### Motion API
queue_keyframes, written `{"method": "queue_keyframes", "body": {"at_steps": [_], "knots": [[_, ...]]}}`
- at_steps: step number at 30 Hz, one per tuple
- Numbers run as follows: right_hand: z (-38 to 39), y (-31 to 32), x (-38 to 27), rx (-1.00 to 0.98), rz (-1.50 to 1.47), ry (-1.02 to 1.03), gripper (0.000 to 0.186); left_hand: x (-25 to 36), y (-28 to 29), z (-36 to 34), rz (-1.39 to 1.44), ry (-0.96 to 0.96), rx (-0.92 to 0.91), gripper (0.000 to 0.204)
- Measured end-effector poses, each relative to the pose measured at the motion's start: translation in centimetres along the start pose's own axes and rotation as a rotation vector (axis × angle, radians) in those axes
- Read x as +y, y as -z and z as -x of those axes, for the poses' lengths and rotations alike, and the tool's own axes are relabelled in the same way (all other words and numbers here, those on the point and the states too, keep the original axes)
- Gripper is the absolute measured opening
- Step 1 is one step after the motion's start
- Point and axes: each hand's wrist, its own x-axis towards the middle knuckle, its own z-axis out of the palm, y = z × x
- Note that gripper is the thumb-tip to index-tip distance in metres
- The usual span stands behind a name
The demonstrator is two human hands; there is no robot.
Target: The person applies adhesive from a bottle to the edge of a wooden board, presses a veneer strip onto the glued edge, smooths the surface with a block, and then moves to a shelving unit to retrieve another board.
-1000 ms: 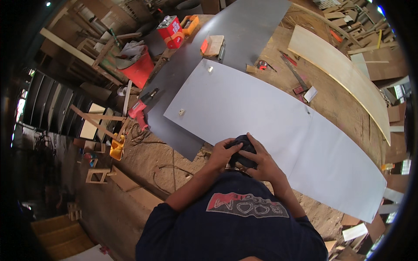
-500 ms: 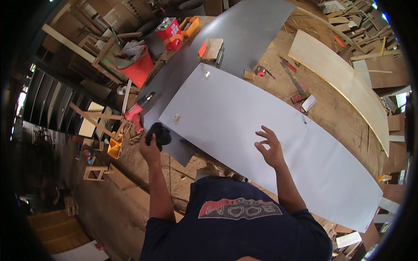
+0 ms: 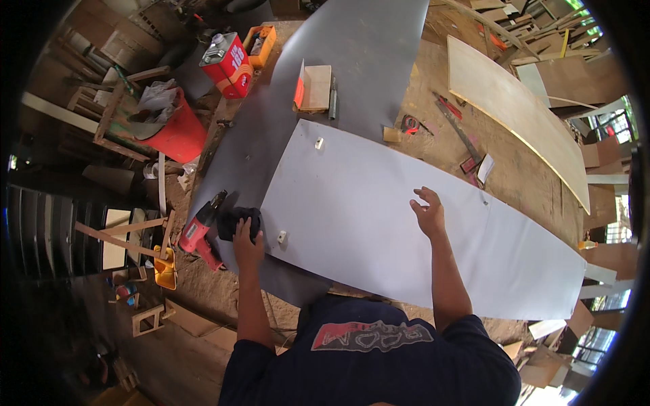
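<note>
My left hand (image 3: 248,247) is on a bunched black cloth (image 3: 233,222), its fingers over the near side of the bundle. The cloth is beside the left end of a long pale grey-white panel (image 3: 379,210) with a curved outline. Just left of the cloth lies a red heat gun (image 3: 195,237) with a dark nozzle. Over the middle of the panel, my right hand (image 3: 428,213) holds nothing, its fingers apart and slightly bent. Small pale blocks sit on the panel's left end, one near the far corner (image 3: 319,143) and one near the close edge (image 3: 282,237).
Under the panel spreads a dark grey sheet (image 3: 352,61), bearing an open box (image 3: 315,88). A red can (image 3: 227,68) and red bucket (image 3: 177,128) stand at left. A tape measure (image 3: 409,124), a square (image 3: 464,139) and a curved wooden board (image 3: 518,111) lie on the right.
My left hand has brought the black cloth down beside the panel's end, its fingers now spread over it. My right hand's fingers have loosened from a near pinch. The view has shifted.
</note>
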Motion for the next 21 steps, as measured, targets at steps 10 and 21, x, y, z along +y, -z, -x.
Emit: {"method": "queue_keyframes", "body": {"at_steps": [10,21], "knots": [[-7.9,-13.1,-7.6,-0.106,0.115,0.068,0.053,-0.7,-2.9,-1.0,0.136,-0.106,0.165,0.058],[-33.4,-32.9,-19.0,-0.074,0.364,-0.091,0.136,-1.1,-4.0,-2.5,0.188,-0.116,0.26,0.057]]}}
